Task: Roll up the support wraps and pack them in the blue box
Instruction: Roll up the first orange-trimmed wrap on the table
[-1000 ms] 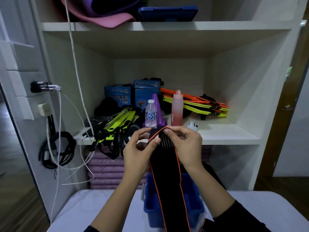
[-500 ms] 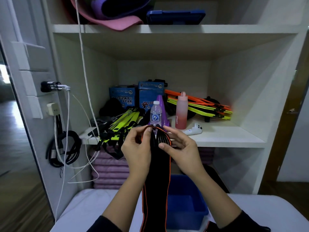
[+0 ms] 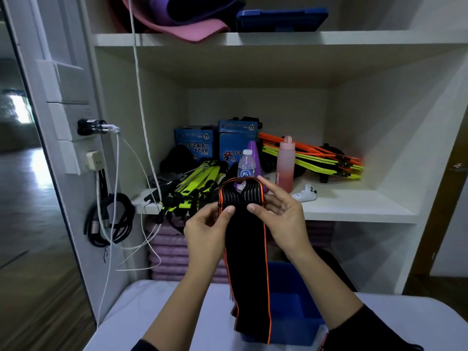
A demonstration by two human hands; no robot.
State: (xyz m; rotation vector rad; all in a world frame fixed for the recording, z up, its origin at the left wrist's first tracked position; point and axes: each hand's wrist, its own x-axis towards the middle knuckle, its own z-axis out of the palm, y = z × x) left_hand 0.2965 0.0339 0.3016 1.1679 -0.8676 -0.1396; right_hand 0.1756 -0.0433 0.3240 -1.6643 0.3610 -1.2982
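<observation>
"LUCKY STAR" and "70" are read on the blue cartons (image 3: 195,145) well behind and above the blue box (image 3: 296,312); "SPORT" is seen on the pink bottle (image 3: 285,163) up there too. Above the box, the black, orange-edged support wrap (image 3: 245,249) is held by its ribbed top end, pinched by the left hand (image 3: 207,226) and the right hand (image 3: 281,216), thumbs in front. Its tail is draped over the box's left side.

We hold a black, orange-edged support wrap (image 3: 245,249) up between our hands. The left hand (image 3: 207,224) pinches its left edge just under the ribbed top end, and the right hand (image 3: 283,219) pinches the right edge, thumb in front. The strip hangs from the hands over the blue box (image 3: 296,317) below them. Beyond the fingertips stand a small water bottle (image 3: 246,164) and a pink bottle (image 3: 285,163).
</observation>
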